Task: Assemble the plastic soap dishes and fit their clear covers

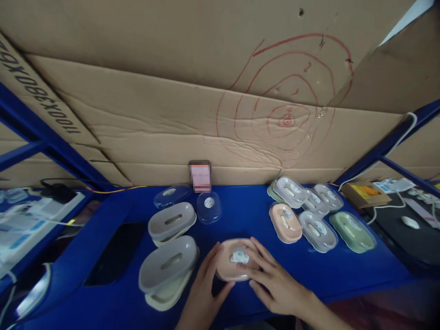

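The person's left hand (206, 282) is closed around the left end of a pink box (225, 269), fingers along the far side and thumb at the near edge. The right hand (277, 279) grips the other end, its fingers spread over the top and its thumb at the near right corner. The box sits between the two hands, near the front of the blue table (245, 208), with a pale printed label (240, 255) on its upper face, partly covered by the right fingers. Just left of the left hand lies a grey slotted tray (161, 275), askew over a cream base (172, 293); a second grey tray (165, 227) rests behind it in like fashion. Beyond these are two clear lids (210, 213), each bearing a round sticker, and an upright device with a blurred-out screen (200, 176) near the cardboard wall (154, 114). Farther left lies a flat black slab (117, 252). To the right of the hands, well apart from them, a cluster of covered boxes (318, 231) in grey, pink and green stands on the table. Red hand-drawn rings (287, 120) mark the cardboard above.
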Demonstrator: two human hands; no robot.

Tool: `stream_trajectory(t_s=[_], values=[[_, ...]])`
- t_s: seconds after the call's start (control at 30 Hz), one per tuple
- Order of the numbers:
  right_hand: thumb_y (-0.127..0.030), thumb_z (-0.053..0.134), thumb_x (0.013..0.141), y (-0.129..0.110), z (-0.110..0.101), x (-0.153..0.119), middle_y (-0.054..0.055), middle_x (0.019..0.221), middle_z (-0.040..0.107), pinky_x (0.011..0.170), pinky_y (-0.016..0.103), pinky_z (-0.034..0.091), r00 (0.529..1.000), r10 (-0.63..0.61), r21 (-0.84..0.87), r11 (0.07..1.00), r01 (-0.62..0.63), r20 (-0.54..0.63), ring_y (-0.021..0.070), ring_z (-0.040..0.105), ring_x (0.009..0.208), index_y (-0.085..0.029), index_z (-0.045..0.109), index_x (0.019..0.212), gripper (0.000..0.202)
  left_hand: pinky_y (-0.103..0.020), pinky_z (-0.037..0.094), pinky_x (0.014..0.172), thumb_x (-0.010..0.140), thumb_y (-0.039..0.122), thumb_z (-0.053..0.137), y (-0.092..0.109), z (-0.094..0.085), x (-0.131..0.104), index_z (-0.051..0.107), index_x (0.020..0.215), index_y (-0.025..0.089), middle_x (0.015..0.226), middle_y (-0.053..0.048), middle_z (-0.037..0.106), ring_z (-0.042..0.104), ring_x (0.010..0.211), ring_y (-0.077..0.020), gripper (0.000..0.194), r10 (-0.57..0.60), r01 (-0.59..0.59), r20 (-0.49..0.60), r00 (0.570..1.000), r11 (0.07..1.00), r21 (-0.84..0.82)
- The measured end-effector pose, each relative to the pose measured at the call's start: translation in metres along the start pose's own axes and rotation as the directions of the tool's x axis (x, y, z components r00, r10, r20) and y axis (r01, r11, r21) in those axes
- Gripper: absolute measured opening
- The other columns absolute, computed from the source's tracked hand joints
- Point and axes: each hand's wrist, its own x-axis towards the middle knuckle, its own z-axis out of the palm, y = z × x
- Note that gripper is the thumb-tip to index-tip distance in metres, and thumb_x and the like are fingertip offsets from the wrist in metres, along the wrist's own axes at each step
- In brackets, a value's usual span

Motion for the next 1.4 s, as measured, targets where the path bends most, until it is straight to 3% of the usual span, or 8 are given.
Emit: stream_trajectory(t_s=[0.17, 0.33, 0.53, 0.7, 0.97, 1.1, 1.23, 1.4], values=[[-0.025, 0.072, 0.100, 0.002, 0.027, -0.001, 0.007, 0.171, 0.045, 0.123, 0.058, 0.048, 0.991, -0.081, -0.184, 0.981, 0.061, -0.106, 0.0344, 0.021, 0.166, -0.033, 0.052, 0.160, 0.063, -0.047, 0.060, 0.111, 0.094, 0.022, 0.073, 0.000, -0.001, 0.003, 0.038, 0.164, 0.037, 0.157, -0.009, 0.060, 0.065, 0.140, -0.0286, 0.079, 0.030, -0.030, 0.020, 0.999, 0.999, 0.027], [-0.024, 0.064, 0.103, 0.010, -0.002, -0.008, 0.006, 0.170, 0.046, 0.123, 0.056, 0.050, 0.970, -0.070, -0.188, 0.982, 0.025, -0.234, 0.0325, 0.033, 0.163, -0.034, 0.046, 0.164, 0.064, -0.045, 0.064, 0.105, 0.100, 0.026, 0.067, 0.024, -0.019, -0.008, 0.039, 0.165, 0.036, 0.165, -0.010, 0.052, 0.063, 0.142, -0.0304, 0.071, 0.142, -0.127, -0.062, 0.988, 0.970, 0.206], [-0.017, 0.064, 0.102, 0.050, -0.031, -0.045, 0.009, 0.161, 0.054, 0.120, 0.065, 0.049, 0.783, 0.108, -0.256, 0.910, -0.326, -0.613, 0.0378, 0.047, 0.154, -0.040, 0.044, 0.165, 0.069, -0.073, 0.039, 0.121, 0.098, 0.025, 0.070, 0.015, -0.075, -0.025, 0.054, 0.155, 0.036, 0.159, -0.012, 0.057, 0.059, 0.142, -0.0403, 0.060, 0.143, 0.078, -0.327, 0.934, 0.811, 0.580], [-0.023, 0.060, 0.106, 0.082, -0.027, -0.062, 0.011, 0.159, 0.055, 0.121, 0.066, 0.047, 0.730, 0.173, -0.210, 0.892, -0.401, -0.661, 0.0375, 0.047, 0.154, -0.036, 0.044, 0.164, 0.062, -0.059, 0.042, 0.122, 0.104, 0.027, 0.060, -0.012, -0.085, -0.024, 0.064, 0.140, 0.031, 0.142, -0.008, 0.072, 0.069, 0.128, -0.0321, 0.036, 0.163, -0.019, -0.160, 0.974, 0.756, 0.654], [-0.020, 0.063, 0.104, 0.092, -0.038, -0.087, 0.012, 0.154, 0.060, 0.119, 0.061, 0.050, 0.733, 0.122, -0.233, 0.903, -0.362, -0.669, 0.0359, 0.053, 0.149, -0.034, 0.049, 0.160, 0.060, -0.053, 0.046, 0.120, 0.105, 0.017, 0.058, 0.022, -0.052, 0.007, 0.065, 0.136, 0.026, 0.137, -0.008, 0.073, 0.069, 0.129, -0.0281, 0.034, 0.313, -0.182, -0.144, 0.939, 0.807, 0.562], [-0.020, 0.066, 0.102, 0.101, -0.040, -0.119, 0.012, 0.150, 0.063, 0.117, 0.062, 0.051, 0.640, 0.117, -0.249, 0.857, -0.452, -0.759, 0.0368, 0.058, 0.144, -0.032, 0.056, 0.156, 0.056, -0.046, 0.053, 0.116, 0.106, 0.018, 0.054, 0.057, -0.026, 0.032, 0.061, 0.145, 0.027, 0.147, -0.007, 0.068, 0.066, 0.135, -0.0249, 0.040, 0.396, -0.392, 0.095, 0.913, 0.792, 0.468], [-0.023, 0.070, 0.101, 0.120, -0.041, -0.145, 0.014, 0.146, 0.067, 0.116, 0.061, 0.052, 0.537, 0.123, -0.257, 0.775, -0.578, -0.835, 0.0374, 0.062, 0.139, -0.027, 0.060, 0.152, 0.052, -0.051, 0.051, 0.119, 0.105, 0.023, 0.057, 0.093, 0.020, 0.078, 0.054, 0.152, 0.024, 0.162, -0.013, 0.056, 0.060, 0.144, -0.0293, 0.047, 0.450, -0.557, 0.341, 0.825, 0.748, 0.361], [-0.026, 0.068, 0.102, 0.152, -0.057, -0.145, 0.018, 0.142, 0.068, 0.116, 0.057, 0.052, 0.452, 0.083, -0.276, 0.690, -0.669, -0.888, 0.0363, 0.063, 0.137, -0.018, 0.064, 0.145, 0.044, -0.059, 0.042, 0.124, 0.098, 0.052, 0.072, 0.120, 0.090, 0.137, 0.041, 0.161, 0.020, 0.174, -0.022, 0.035, 0.039, 0.159, -0.0417, 0.078, 0.458, -0.556, 0.350, 0.817, 0.788, 0.265]])
